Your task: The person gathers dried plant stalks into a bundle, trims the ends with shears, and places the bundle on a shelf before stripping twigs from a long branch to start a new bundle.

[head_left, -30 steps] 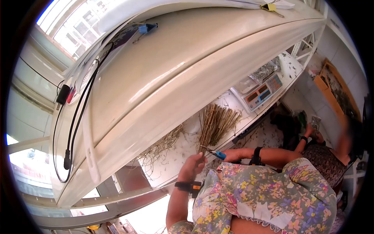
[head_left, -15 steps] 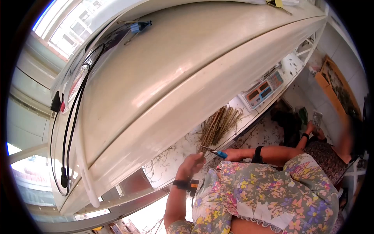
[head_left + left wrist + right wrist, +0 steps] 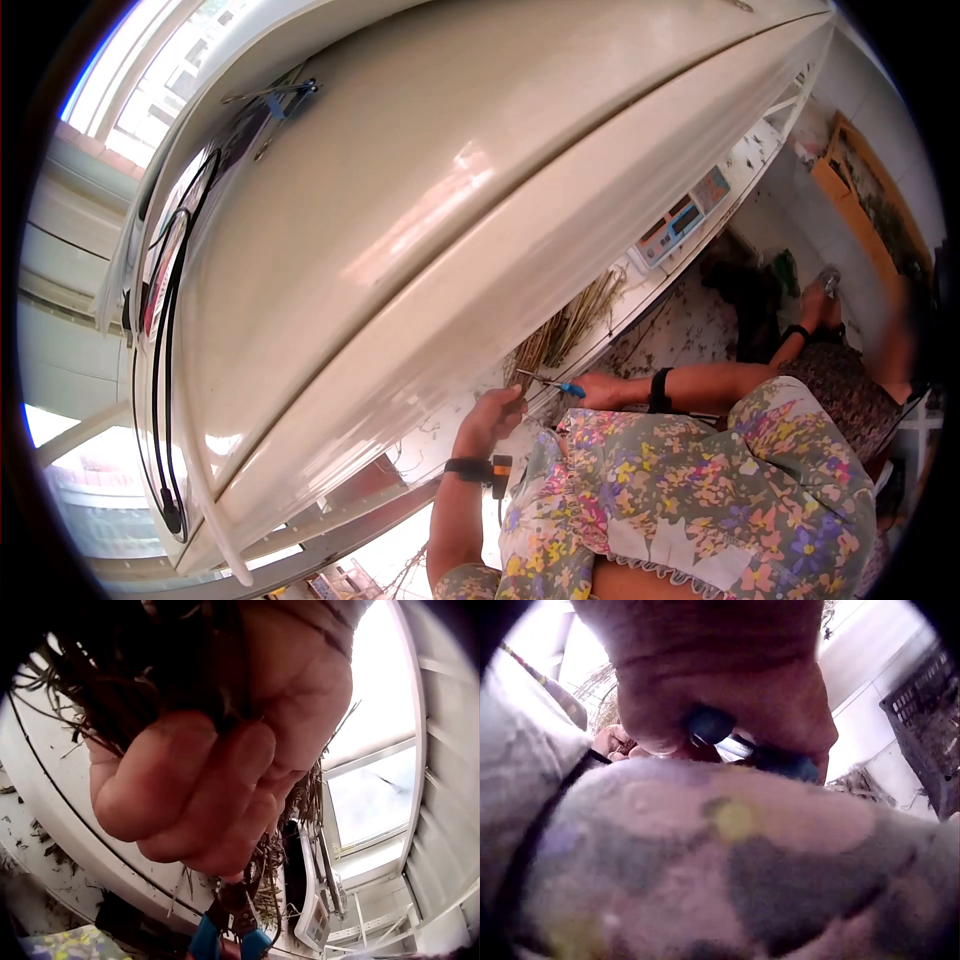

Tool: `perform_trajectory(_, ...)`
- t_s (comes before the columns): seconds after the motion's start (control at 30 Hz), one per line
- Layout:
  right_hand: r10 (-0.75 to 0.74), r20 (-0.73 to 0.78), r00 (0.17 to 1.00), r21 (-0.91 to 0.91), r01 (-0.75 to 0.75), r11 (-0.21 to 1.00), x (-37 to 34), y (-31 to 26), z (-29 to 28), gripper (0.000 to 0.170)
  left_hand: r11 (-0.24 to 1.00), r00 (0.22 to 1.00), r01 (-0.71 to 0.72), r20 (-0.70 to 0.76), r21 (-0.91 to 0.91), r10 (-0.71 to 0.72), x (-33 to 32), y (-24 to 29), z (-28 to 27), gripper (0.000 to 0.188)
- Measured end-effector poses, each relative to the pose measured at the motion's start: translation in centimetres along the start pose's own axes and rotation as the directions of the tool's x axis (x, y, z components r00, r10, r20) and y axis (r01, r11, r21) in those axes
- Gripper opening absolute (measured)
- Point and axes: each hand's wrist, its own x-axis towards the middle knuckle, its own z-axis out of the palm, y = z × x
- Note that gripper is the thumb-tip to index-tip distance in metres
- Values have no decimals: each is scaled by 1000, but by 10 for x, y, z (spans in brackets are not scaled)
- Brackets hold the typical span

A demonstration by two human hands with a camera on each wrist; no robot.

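My left hand (image 3: 490, 415) grips thin dry stems (image 3: 97, 697), which stick out past its curled fingers in the left wrist view. In my right hand (image 3: 603, 389) are blue-handled cutters (image 3: 570, 388), their metal head pointing at the left fingertips. Close under the left fist, the cutters' head (image 3: 234, 900) overlaps some stems. The right wrist view shows the right hand (image 3: 727, 697) wrapped around the blue handles (image 3: 709, 724), with patterned cloth covering the lower part. Just beyond both hands, a bundle of cut stalks (image 3: 580, 312) lies on the white table, partly hidden by a large pale panel.
The pale panel (image 3: 400, 200) spans over the table. A digital scale (image 3: 668, 235) stands farther along the table. Plant scraps litter the floor (image 3: 655, 330). Another person's hands (image 3: 820, 305) are at the right, near a cardboard box (image 3: 870, 200).
The head view has shifted, so the pale panel hides more of the stalk bundle, scale and table. Both hands stay close together, the cutters still by the left fingertips.
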Motion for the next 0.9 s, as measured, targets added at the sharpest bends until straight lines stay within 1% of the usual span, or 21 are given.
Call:
perform_trajectory(0.13, 72, 6, 997, 44, -72, 996, 0, 0, 3, 22, 997, 999, -53, -4, 53, 53, -1, 1, 0, 34)
perform_trajectory(0.23, 129, -38, 991, 92, -125, 988, -2, -11, -1, 19, 997, 997, -27, -71, 78, 32, 5, 3, -1, 33)
perform_trajectory(0.33, 56, -55, 997, 62, -53, 997, -2, -14, -5, 17, 994, 996, -71, -54, 84, 76, 4, 2, -3, 32)
perform_trajectory(0.43, 8, 66, 998, 72, -13, 997, -4, -20, -14, 15, 997, 998, -41, -44, 72, 45, 1, 4, -3, 32)
perform_trajectory(0.53, 20, 218, 976, 345, -97, 933, 0, -11, -12, 15, 999, 991, -8, -130, 44, 14, 5, -2, -5, 32)
perform_trajectory(0.63, -61, 215, 975, 403, -32, 915, -3, -8, -14, 19, 999, 997, -38, -70, 9, 38, 1, -1, -7, 32)
perform_trajectory(0.73, -50, 253, 966, 383, -52, 922, -14, -20, -26, 19, 998, 993, -62, -101, 30, 65, -2, -2, -6, 32)
perform_trajectory(0.83, -32, 333, 942, 349, -92, 933, -5, -8, -20, 19, 999, 994, -35, -106, 34, 38, 5, -6, -8, 33)
perform_trajectory(0.9, 11, 346, 938, 327, -132, 936, -3, -9, -20, 17, 999, 992, -36, -122, 25, 39, 11, -12, -11, 33)
